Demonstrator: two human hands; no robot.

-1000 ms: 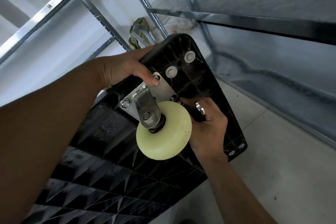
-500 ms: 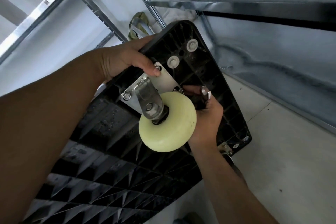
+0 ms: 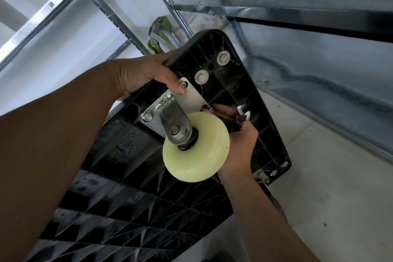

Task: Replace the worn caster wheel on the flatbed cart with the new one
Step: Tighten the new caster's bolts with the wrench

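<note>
The black flatbed cart (image 3: pixel 244 95) is tipped up with its ribbed underside facing me. A pale yellow caster wheel (image 3: pixel 202 153) in a metal fork sits on a silver mounting plate (image 3: pixel 191 98) bolted to it. My left hand (image 3: pixel 144 76) grips the cart's edge, thumb pressing the plate by a bolt. My right hand (image 3: pixel 238 138), partly hidden behind the wheel, holds a metal wrench (image 3: pixel 242 112) at the plate's right corner bolt.
Metal shelf rails (image 3: pixel 106 6) and a foil-like wall panel (image 3: pixel 319 49) stand behind the cart. A green bundle (image 3: pixel 158 34) lies beyond its top edge. Another caster (image 3: pixel 261 178) shows at the cart's lower right, above the tiled floor (image 3: pixel 329 198).
My right hand has shifted up along the cart with the wrench toward the plate's corner bolt. The view has moved slightly; the left hand keeps its grip.
</note>
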